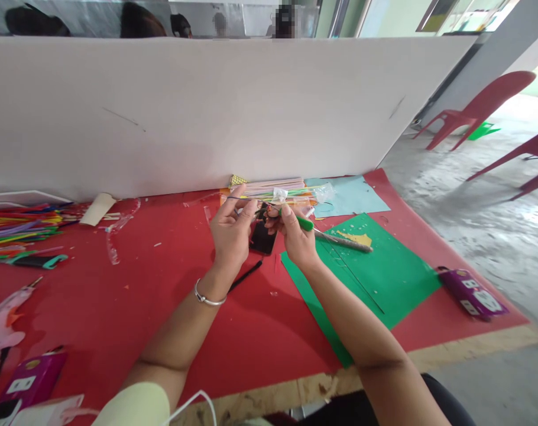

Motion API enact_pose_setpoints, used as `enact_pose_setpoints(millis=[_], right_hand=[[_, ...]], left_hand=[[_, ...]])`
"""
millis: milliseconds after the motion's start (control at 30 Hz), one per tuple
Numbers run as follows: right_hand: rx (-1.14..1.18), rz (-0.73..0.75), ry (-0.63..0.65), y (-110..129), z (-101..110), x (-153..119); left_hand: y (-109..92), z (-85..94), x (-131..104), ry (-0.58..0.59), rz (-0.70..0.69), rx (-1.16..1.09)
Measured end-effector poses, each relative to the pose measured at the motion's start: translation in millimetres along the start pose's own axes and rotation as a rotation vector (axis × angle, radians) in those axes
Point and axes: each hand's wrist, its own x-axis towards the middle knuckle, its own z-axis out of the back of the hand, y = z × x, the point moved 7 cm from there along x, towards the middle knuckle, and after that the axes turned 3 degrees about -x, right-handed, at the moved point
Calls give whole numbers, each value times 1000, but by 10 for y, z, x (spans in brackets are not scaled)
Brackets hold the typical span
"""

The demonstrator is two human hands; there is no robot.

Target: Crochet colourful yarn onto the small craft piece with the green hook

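Both hands meet in the middle of the view above the red table cover. Between its thumb and fingers, my left hand [234,228] pinches a thin dark wire [245,199]. Close beside it, my right hand [299,239] is closed around a tool with a green handle [305,223]; its working end is mostly hidden by the fingers, so its kind is unclear. Small dark and reddish bits show between the two hands. Below them lies a black phone [263,238], partly covered. A long thin wire [357,278] slants across the green sheet [384,266] beyond my right hand.
A white board [233,112] stands along the table's back. Bundled colourful pipe cleaners [20,228] and a pink glue gun [5,319] lie left. Pale sticks [269,187] and a light blue sheet [349,195] sit behind. A purple box [473,293] is near the right edge.
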Motion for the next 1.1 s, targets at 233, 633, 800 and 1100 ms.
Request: enact_pose_setpoints(millis=[233,633,800,1100], right_hand=[[31,20,125,-41,6,13],[-120,-12,106,152,110,84],[-237,107,97,286,88,51],[-324,284,152,407,104,22]], left_hand=[[115,-67,-7,26,397,-207],[-145,-20,68,186,-10,125],[-188,-69,-4,242,-143,325],[-71,-85,36,278,9,170]])
